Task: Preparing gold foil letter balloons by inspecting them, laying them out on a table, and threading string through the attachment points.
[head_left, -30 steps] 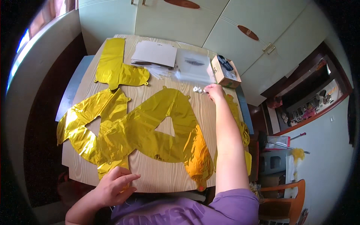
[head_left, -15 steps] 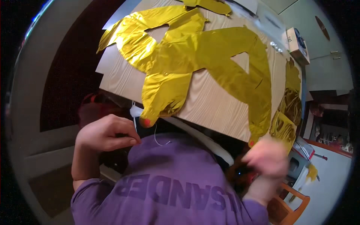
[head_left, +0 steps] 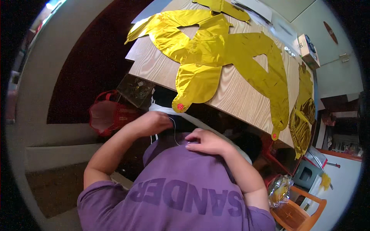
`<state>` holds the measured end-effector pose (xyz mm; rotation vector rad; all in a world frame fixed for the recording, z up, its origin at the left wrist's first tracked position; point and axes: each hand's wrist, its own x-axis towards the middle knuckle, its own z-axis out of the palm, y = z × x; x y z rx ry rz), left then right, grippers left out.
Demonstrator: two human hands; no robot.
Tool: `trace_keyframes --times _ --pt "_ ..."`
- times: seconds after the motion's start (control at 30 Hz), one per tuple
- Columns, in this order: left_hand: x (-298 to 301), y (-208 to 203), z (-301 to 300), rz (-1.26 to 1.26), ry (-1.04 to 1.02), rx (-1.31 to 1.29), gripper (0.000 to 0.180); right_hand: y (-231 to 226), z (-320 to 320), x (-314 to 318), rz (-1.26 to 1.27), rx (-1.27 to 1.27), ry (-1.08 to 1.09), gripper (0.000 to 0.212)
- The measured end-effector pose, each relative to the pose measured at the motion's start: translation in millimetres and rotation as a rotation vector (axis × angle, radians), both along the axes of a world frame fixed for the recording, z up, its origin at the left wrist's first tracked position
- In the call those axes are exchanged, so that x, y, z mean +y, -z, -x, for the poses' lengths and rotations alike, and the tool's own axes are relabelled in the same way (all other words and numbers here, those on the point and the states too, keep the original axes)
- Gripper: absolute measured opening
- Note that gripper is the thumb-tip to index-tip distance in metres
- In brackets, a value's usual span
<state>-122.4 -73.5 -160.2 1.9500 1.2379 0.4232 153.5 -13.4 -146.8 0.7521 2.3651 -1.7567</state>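
Flat gold foil balloons lie on the wood-grain table (head_left: 241, 90). The left foil balloon (head_left: 200, 82) has a red-dotted tab hanging past the table's near edge; another foil balloon (head_left: 246, 50) stretches to the right, with a similar tab. My left hand (head_left: 156, 123) is below the left tab, fingers curled and their tips hidden; I cannot make out what they hold. Beside it a thin white string (head_left: 175, 134) hangs in a curve toward my shirt. My right hand (head_left: 206, 141) is by the string's lower end against the purple shirt, thumb and fingers apart.
More gold foil (head_left: 302, 123) drapes along the table's right edge, and another piece (head_left: 227, 7) lies at the far side. A small box (head_left: 308, 52) stands at the far right. There is a red bag (head_left: 106, 115) at lower left and a wooden chair (head_left: 295, 211) at lower right.
My right hand has moved left from the table's right corner to my front. My left hand has moved right, close to the string. The whole view has shifted, showing the red bag more fully.
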Motion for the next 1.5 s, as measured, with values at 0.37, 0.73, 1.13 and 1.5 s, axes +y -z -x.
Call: trace_keyframes --times 0.37,0.73,1.13,1.5 --pt "-9.3 7.0 -17.2 -0.412 0.198 0.144 0.031 50.4 -70.6 9.6 -0.257 -0.404 0.353 0.062" --pt "-47.5 15.7 81.2 0.343 -0.997 -0.176 0.021 84.7 -115.3 1.8 -0.322 -0.315 0.606 0.044" --pt "-105.9 63.8 157.0 0.451 -0.71 0.411 0.035 106.7 -141.5 20.1 0.092 -0.442 0.382 0.063" --pt "8.8 73.0 118.0 0.318 -0.686 0.151 0.051 114.6 -111.4 10.5 -0.168 -0.433 0.408 0.044"
